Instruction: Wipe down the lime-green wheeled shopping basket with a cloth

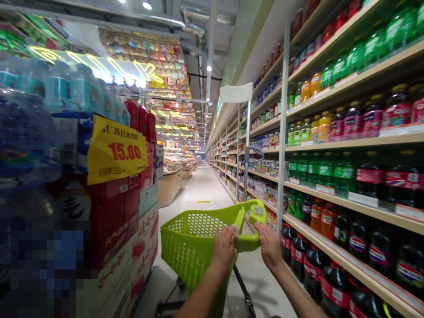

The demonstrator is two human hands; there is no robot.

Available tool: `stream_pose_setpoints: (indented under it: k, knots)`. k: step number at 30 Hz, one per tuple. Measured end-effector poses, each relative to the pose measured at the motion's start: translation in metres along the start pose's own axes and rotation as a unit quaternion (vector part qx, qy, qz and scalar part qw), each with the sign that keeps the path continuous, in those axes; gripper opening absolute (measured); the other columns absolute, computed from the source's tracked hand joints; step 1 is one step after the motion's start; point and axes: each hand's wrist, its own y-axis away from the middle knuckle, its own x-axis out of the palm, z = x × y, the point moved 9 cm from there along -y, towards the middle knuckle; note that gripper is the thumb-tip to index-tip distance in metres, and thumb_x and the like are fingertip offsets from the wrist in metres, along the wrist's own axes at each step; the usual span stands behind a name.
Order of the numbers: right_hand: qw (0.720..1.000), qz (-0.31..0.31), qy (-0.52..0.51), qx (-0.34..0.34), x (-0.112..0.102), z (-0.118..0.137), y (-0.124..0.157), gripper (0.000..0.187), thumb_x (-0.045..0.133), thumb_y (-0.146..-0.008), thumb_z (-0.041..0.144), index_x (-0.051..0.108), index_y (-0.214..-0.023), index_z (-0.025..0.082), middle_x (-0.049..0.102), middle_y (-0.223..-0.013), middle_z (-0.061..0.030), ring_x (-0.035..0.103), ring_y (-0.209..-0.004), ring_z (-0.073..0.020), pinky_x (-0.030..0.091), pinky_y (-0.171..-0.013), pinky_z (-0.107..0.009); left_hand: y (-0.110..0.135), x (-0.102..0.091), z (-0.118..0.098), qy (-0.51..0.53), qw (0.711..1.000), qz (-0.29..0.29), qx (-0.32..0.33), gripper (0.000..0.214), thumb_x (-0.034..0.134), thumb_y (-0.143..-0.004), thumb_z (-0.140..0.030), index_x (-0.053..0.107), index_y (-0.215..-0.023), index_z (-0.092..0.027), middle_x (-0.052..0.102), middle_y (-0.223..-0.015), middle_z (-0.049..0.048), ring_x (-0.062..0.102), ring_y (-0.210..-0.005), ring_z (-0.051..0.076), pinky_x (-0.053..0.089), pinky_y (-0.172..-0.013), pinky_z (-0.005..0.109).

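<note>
A lime-green plastic shopping cart stands in front of me, its perforated basket angled to the left. My left hand is closed around the near corner of the cart by its handle, and a small whitish bit shows at its fingers, too small to name. My right hand is curled over the right end of the green handle, below a rounded holder. Its fingertips are partly hidden behind the handle. No goods show in the visible part of the basket.
Shelves of bottled drinks line the right side. Stacked drink cartons with a yellow price sign stand close on the left. A pale floor aisle runs ahead past wooden display bins. A metal stand rises beside the shelves.
</note>
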Motion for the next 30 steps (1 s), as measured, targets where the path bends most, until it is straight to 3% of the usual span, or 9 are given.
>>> stream_pose_setpoints:
  k: [2, 8, 11, 13, 15, 17, 21, 23, 30]
  knots:
    - [1.000, 0.000, 0.017, 0.005, -0.003, 0.003, 0.000, 0.039, 0.028, -0.088, 0.032, 0.065, -0.092, 0.019, 0.066, -0.101, -0.0080, 0.055, -0.103, -0.0251, 0.033, -0.093, -0.052, 0.001, 0.002, 0.009, -0.010, 1.000, -0.007, -0.027, 0.034, 0.034, -0.083, -0.015, 0.054, -0.109, -0.019, 0.059, -0.113, 0.0098, 0.050, -0.109, 0.021, 0.030, -0.099, 0.051]
    - [0.999, 0.022, 0.045, -0.015, -0.001, 0.026, -0.003, 0.039, 0.025, -0.089, 0.029, 0.063, -0.093, 0.021, 0.067, -0.095, -0.0061, 0.058, -0.094, -0.0216, 0.028, -0.095, -0.050, -0.005, 0.026, -0.036, 0.005, 0.996, 0.018, 0.090, 0.039, 0.037, -0.080, -0.012, 0.051, -0.115, -0.021, 0.056, -0.118, 0.0080, 0.047, -0.114, 0.019, 0.029, -0.102, 0.045]
    - [0.997, 0.023, 0.068, -0.043, -0.008, 0.021, -0.001, 0.035, 0.029, -0.089, 0.029, 0.063, -0.091, 0.022, 0.068, -0.094, -0.0049, 0.059, -0.092, -0.0209, 0.027, -0.096, -0.048, 0.000, 0.019, 0.003, -0.025, 0.998, 0.020, 0.052, 0.038, 0.036, -0.080, -0.011, 0.053, -0.112, -0.022, 0.058, -0.117, 0.0072, 0.048, -0.112, 0.018, 0.027, -0.103, 0.047]
    - [0.995, 0.017, 0.079, -0.065, -0.012, 0.016, 0.002, 0.032, 0.031, -0.088, 0.029, 0.063, -0.092, 0.022, 0.068, -0.095, -0.0040, 0.059, -0.094, -0.0209, 0.026, -0.096, -0.048, 0.007, 0.009, 0.050, -0.056, 0.998, 0.017, -0.037, 0.037, 0.035, -0.080, -0.010, 0.055, -0.109, -0.021, 0.060, -0.114, 0.0080, 0.051, -0.110, 0.020, 0.030, -0.101, 0.049]
    - [0.994, -0.005, 0.087, -0.069, -0.015, 0.010, 0.004, 0.031, 0.032, -0.088, 0.029, 0.062, -0.092, 0.022, 0.067, -0.096, -0.0040, 0.058, -0.095, -0.0214, 0.027, -0.095, -0.047, 0.015, 0.004, 0.077, -0.074, 0.993, 0.015, -0.095, 0.038, 0.034, -0.080, -0.009, 0.055, -0.110, -0.020, 0.059, -0.116, 0.0089, 0.049, -0.112, 0.021, 0.031, -0.099, 0.051]
    - [0.994, -0.030, 0.094, -0.055, -0.016, 0.006, 0.005, 0.032, 0.032, -0.087, 0.030, 0.063, -0.090, 0.021, 0.067, -0.094, -0.0051, 0.057, -0.095, -0.0223, 0.029, -0.093, -0.046, 0.014, 0.008, 0.066, -0.068, 0.994, 0.019, -0.079, 0.038, 0.035, -0.079, -0.008, 0.053, -0.111, -0.020, 0.058, -0.117, 0.0079, 0.048, -0.112, 0.020, 0.029, -0.100, 0.050]
    - [0.993, -0.046, 0.100, -0.036, -0.018, -0.002, 0.003, 0.035, 0.031, -0.086, 0.031, 0.064, -0.082, 0.019, 0.067, -0.088, -0.0064, 0.057, -0.093, -0.0223, 0.035, -0.087, -0.041, -0.003, 0.033, -0.010, -0.016, 0.998, 0.036, 0.045, 0.035, 0.040, -0.081, -0.012, 0.051, -0.112, -0.022, 0.056, -0.119, 0.0064, 0.046, -0.114, 0.017, 0.026, -0.104, 0.047]
    - [0.992, -0.037, 0.111, -0.040, -0.023, -0.008, 0.001, 0.035, 0.032, -0.086, 0.032, 0.064, -0.080, 0.020, 0.067, -0.087, -0.0054, 0.057, -0.092, -0.0218, 0.033, -0.089, -0.041, -0.009, 0.041, -0.022, -0.006, 0.996, 0.054, 0.064, 0.035, 0.040, -0.081, -0.013, 0.050, -0.113, -0.023, 0.055, -0.120, 0.0061, 0.046, -0.115, 0.017, 0.024, -0.105, 0.046]
    - [0.982, -0.035, 0.183, -0.045, -0.032, -0.011, -0.004, 0.029, 0.036, -0.084, 0.029, 0.063, -0.078, 0.020, 0.068, -0.086, -0.0052, 0.058, -0.091, -0.0229, 0.023, -0.095, -0.047, 0.011, 0.035, 0.059, -0.063, 0.990, 0.091, -0.083, 0.036, 0.036, -0.080, -0.009, 0.053, -0.110, -0.020, 0.058, -0.114, 0.0062, 0.049, -0.109, 0.019, 0.023, -0.103, 0.049]
